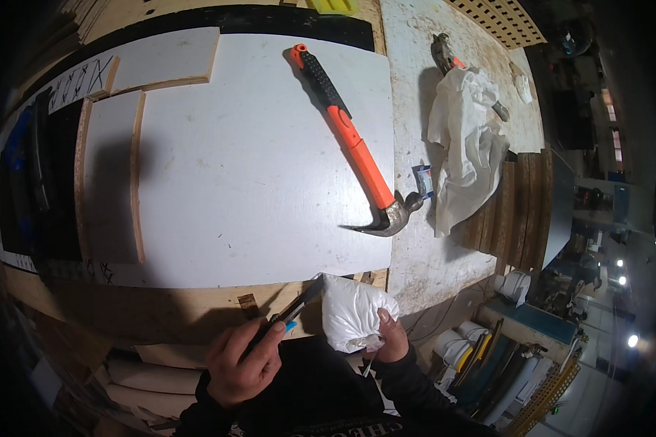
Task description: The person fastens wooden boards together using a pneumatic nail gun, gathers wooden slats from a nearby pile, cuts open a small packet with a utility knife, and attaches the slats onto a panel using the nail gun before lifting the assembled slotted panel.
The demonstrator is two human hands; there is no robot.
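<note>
left hand [242,357], seven o'clock: fingers closed around a black cutter knife [299,301], blade at the ten-o'clock corner of a filled white plastic bag [353,309]. right hand [392,341], five o'clock: fingers gripping that bag, thumb on top. claw hammer [364,162], one o'clock, lies on white board [240,182] atop counter [408,44].
</note>
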